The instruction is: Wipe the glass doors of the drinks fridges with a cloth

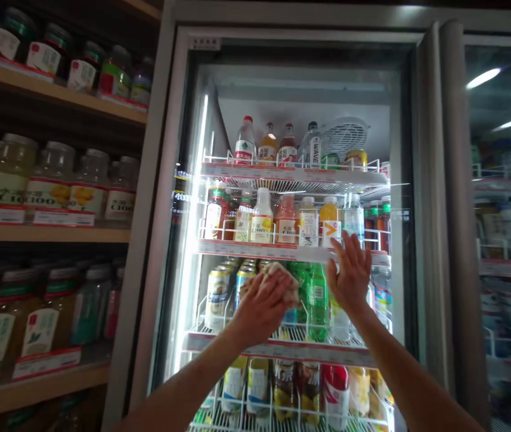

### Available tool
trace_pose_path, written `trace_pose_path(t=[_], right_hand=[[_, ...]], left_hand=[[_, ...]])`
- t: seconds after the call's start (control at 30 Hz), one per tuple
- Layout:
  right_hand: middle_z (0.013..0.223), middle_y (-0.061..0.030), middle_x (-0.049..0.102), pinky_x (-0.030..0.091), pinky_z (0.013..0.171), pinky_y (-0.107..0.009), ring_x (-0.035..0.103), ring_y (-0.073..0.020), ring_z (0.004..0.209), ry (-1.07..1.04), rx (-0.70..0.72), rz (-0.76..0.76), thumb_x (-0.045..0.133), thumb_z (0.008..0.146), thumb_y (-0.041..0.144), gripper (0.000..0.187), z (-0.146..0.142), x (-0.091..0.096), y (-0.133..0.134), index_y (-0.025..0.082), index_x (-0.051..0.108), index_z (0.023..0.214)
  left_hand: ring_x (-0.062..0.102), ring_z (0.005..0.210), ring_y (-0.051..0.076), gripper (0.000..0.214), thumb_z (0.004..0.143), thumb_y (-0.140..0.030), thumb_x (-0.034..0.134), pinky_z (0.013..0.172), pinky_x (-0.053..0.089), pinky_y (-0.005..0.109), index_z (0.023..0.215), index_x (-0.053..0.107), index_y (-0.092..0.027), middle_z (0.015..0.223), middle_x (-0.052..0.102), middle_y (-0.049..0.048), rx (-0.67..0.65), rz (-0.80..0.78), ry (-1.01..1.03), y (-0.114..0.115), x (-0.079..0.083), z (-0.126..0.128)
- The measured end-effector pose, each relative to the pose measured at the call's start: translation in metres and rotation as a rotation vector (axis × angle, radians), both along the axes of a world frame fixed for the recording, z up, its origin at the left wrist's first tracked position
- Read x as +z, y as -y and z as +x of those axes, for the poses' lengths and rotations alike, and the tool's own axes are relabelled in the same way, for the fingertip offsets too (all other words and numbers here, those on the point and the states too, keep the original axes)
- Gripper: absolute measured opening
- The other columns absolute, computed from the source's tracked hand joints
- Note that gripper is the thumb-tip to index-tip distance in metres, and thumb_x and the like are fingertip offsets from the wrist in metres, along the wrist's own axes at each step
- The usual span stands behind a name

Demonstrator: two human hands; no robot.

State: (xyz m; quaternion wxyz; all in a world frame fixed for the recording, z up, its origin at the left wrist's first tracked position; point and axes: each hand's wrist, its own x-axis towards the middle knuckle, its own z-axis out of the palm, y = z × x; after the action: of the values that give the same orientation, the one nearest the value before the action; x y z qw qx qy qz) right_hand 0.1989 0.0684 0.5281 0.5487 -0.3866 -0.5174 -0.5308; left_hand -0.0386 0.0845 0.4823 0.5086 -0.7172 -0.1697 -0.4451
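Note:
My left hand [262, 306] presses a crumpled beige cloth [277, 277] against the glass door [291, 198] of a lit drinks fridge, at the level of the third shelf. My right hand [350, 270] lies flat on the same glass just to the right, fingers spread and pointing up. Behind the glass stand rows of bottles [282, 219] and cans [219, 291] on white wire shelves.
Wooden shelves [52, 234] with jars and bottled drinks run along the left. A second glass-door fridge [502, 240] stands at the right, its frame next to my right arm.

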Motion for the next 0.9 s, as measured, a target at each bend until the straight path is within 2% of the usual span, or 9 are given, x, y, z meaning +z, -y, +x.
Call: trace_pose_path(t=[0.07, 0.23, 0.37, 0.43, 0.5, 0.63, 0.7, 0.83, 0.9], right_hand=[[0.140, -0.0086, 0.043, 0.022, 0.111, -0.048, 0.033, -0.0220, 0.134, 0.003, 0.059, 0.022, 0.040, 0.089, 0.024, 0.041, 0.002, -0.001, -0.001, 0.022, 0.045, 0.129], [0.139, -0.0095, 0.045, 0.024, 0.110, -0.048, 0.034, -0.0206, 0.134, -0.010, 0.201, 0.040, 0.034, 0.090, 0.024, 0.043, 0.006, -0.003, -0.004, 0.022, 0.040, 0.133], [0.138, -0.0103, 0.045, 0.024, 0.109, -0.052, 0.037, -0.0218, 0.132, -0.042, 0.321, 0.037, 0.031, 0.091, 0.027, 0.044, 0.005, -0.003, -0.001, 0.022, 0.038, 0.135], [0.138, -0.0114, 0.045, 0.026, 0.108, -0.053, 0.039, -0.0223, 0.131, -0.067, 0.392, 0.029, 0.031, 0.092, 0.029, 0.045, 0.005, -0.002, 0.003, 0.021, 0.036, 0.136], [0.138, -0.0123, 0.044, 0.031, 0.106, -0.052, 0.039, -0.0225, 0.131, -0.080, 0.467, 0.015, 0.031, 0.092, 0.031, 0.046, 0.008, 0.000, 0.008, 0.020, 0.034, 0.137], [0.142, -0.0115, 0.040, 0.034, 0.106, -0.051, 0.036, -0.0221, 0.133, -0.136, 0.554, 0.038, 0.030, 0.092, 0.034, 0.045, 0.027, 0.001, 0.018, 0.019, 0.040, 0.134], [0.141, -0.0115, 0.040, 0.033, 0.106, -0.051, 0.035, -0.0221, 0.133, -0.211, 0.553, 0.089, 0.029, 0.093, 0.034, 0.044, 0.041, -0.002, 0.021, 0.018, 0.044, 0.131], [0.139, -0.0127, 0.042, 0.033, 0.107, -0.052, 0.037, -0.0221, 0.131, -0.270, 0.517, 0.078, 0.029, 0.093, 0.033, 0.044, 0.065, -0.013, 0.026, 0.017, 0.044, 0.131], [0.140, -0.0127, 0.041, 0.032, 0.106, -0.053, 0.036, -0.0224, 0.132, -0.249, 0.490, 0.056, 0.028, 0.093, 0.032, 0.044, 0.072, -0.018, 0.027, 0.018, 0.041, 0.133]], left_hand=[[0.022, 0.139, 0.020, 0.023, 0.083, -0.029, 0.052, 0.114, 0.019, 0.042, 0.105, 0.061, -0.029, 0.139, 0.046, -0.0012, 0.004, 0.016, -0.046, 0.000, 0.009, 0.001], [0.018, 0.140, 0.027, 0.035, 0.085, -0.023, 0.047, 0.108, 0.028, 0.049, 0.119, 0.054, -0.022, 0.145, 0.036, 0.0074, 0.057, -0.029, 0.491, -0.005, 0.050, -0.012], [0.023, 0.138, 0.024, 0.029, 0.084, -0.026, 0.049, 0.110, 0.026, 0.045, 0.112, 0.058, -0.025, 0.141, 0.043, 0.0032, -0.019, 0.021, 0.088, -0.002, 0.039, 0.031], [0.030, 0.135, 0.022, 0.028, 0.085, -0.029, 0.049, 0.111, 0.026, 0.043, 0.111, 0.058, -0.027, 0.138, 0.047, 0.0000, -0.054, 0.059, -0.081, 0.000, 0.044, 0.051], [0.033, 0.133, 0.022, 0.029, 0.085, -0.028, 0.049, 0.109, 0.029, 0.043, 0.112, 0.058, -0.028, 0.138, 0.047, 0.0000, -0.053, 0.045, -0.033, 0.000, 0.067, 0.061], [0.029, 0.135, 0.029, 0.036, 0.085, -0.024, 0.046, 0.106, 0.030, 0.052, 0.120, 0.053, -0.023, 0.142, 0.041, 0.0067, -0.048, -0.057, 0.309, 0.000, 0.115, 0.072], [0.028, 0.135, 0.030, 0.036, 0.085, -0.022, 0.045, 0.107, 0.028, 0.053, 0.119, 0.054, -0.021, 0.140, 0.043, 0.0079, -0.073, -0.050, 0.258, 0.002, 0.109, 0.087], [0.033, 0.133, 0.022, 0.032, 0.087, -0.025, 0.044, 0.111, 0.026, 0.044, 0.116, 0.055, -0.024, 0.136, 0.048, 0.0004, -0.125, 0.065, -0.263, 0.006, 0.071, 0.124], [0.033, 0.133, 0.021, 0.032, 0.087, -0.026, 0.044, 0.111, 0.026, 0.043, 0.118, 0.054, -0.025, 0.137, 0.047, -0.0008, -0.115, 0.068, -0.310, 0.005, 0.077, 0.134]])
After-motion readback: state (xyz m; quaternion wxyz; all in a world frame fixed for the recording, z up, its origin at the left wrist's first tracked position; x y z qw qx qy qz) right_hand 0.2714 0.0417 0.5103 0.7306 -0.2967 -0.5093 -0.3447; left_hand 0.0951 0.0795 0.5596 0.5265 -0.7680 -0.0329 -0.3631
